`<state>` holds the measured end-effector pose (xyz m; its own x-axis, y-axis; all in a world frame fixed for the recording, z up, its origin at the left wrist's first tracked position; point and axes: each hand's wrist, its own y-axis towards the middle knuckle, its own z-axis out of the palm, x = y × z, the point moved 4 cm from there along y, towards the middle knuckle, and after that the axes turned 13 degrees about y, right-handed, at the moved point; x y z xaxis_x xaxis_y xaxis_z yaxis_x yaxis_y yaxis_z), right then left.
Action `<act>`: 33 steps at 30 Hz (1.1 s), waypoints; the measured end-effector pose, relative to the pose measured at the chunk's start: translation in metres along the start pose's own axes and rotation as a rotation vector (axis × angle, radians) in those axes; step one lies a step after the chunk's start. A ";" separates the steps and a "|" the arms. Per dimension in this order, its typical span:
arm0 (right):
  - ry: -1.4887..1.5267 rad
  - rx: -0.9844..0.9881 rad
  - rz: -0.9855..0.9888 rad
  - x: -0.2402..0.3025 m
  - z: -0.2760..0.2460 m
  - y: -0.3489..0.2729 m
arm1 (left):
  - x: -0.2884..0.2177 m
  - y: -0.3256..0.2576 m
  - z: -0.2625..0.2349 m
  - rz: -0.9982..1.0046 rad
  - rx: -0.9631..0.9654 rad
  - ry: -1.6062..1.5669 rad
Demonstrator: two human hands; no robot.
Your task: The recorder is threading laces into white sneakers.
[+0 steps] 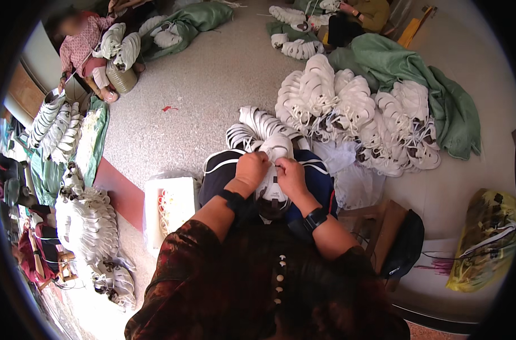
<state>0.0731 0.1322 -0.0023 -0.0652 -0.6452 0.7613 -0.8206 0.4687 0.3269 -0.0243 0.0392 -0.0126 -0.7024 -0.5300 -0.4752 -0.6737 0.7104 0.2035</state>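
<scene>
A white sneaker (276, 148) rests on my lap, toe pointing away from me. My left hand (251, 169) grips its left side near the laces, and my right hand (291, 174) pinches the lace area on the right. Both wrists wear black bands. Just beyond the shoe lie a few more white sneakers (252, 127) on the floor.
A big heap of white sneakers (354, 113) lies ahead right beside green cloth (439, 96). A white box of laces (170, 207) sits at my left. More shoe rows (90, 226) lie far left. Two other people sit at the back. A yellow bag (484, 238) is right.
</scene>
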 end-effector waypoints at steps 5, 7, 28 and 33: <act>-0.058 -0.041 -0.108 0.004 0.001 -0.008 | -0.028 -0.015 -0.009 0.311 0.061 0.247; -0.122 0.028 -0.180 0.013 0.006 -0.007 | -0.020 -0.018 0.002 0.289 0.128 0.259; -0.503 0.203 -0.416 0.033 0.013 -0.003 | 0.010 -0.015 -0.002 -0.030 0.148 -0.360; -0.350 0.502 -0.401 0.054 0.008 -0.002 | 0.007 -0.011 -0.011 -0.021 0.118 -0.259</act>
<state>0.0669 0.0922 0.0335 0.1862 -0.9036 0.3857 -0.9754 -0.1230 0.1829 -0.0243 0.0229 -0.0089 -0.5961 -0.4202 -0.6842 -0.6458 0.7572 0.0975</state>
